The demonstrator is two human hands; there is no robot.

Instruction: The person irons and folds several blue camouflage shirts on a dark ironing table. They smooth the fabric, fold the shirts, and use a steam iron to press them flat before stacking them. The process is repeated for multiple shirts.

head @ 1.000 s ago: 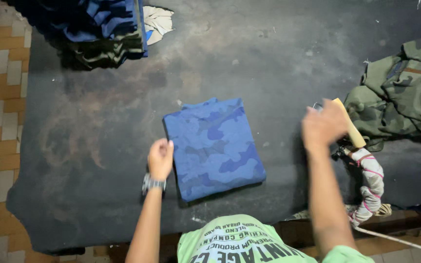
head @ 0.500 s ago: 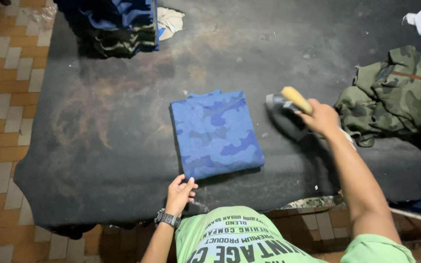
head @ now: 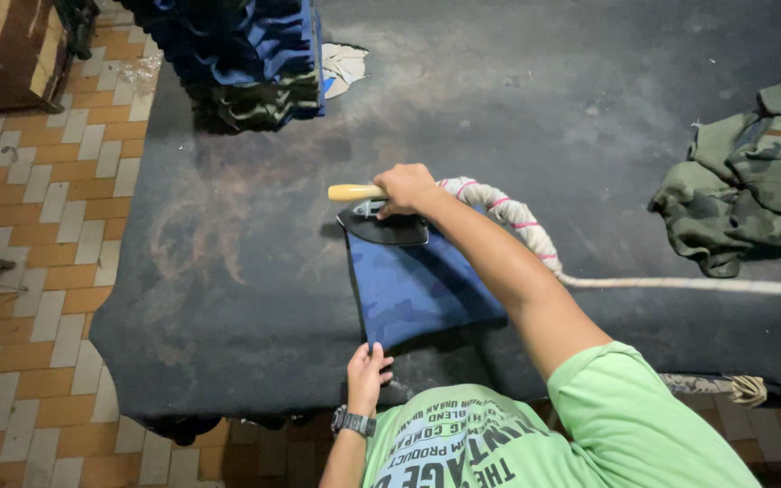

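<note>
— Since half a second ago: what has moved?

— Right hand (head: 404, 187) has carried the iron (head: 381, 222) from the bare surface beside the cloth onto the far edge of the folded blue camouflage cloth (head: 418, 287). Left hand (head: 368, 372) has shifted little; it sits at the near corner of that cloth.

— Start nearest. Left hand, state?

— Fingers loosely spread, flat on the surface (head: 228, 298), tips touching the cloth's near corner. Holding nothing. Wristwatch (head: 352, 421) on that wrist, green printed shirt (head: 517, 434) just below.

— The cloth itself?

— Lies flat near the front edge of the dark surface, roughly in the middle, tilted a little.

— Right hand?

— Closed around the iron's pale wooden handle (head: 352, 192). Dark soleplate rests on the cloth's far edge. A wrapped cord (head: 517, 221), white with pink bands, runs from the iron under the forearm and off to the right.

— Farther out?

— Heap of green camouflage garments (head: 752, 181) at the right, well apart from the iron. Stack of folded blue and green garments (head: 255, 54) at the far left corner, a pale scrap (head: 343, 65) just beside it. Tiled floor (head: 38, 226) to the left.
</note>
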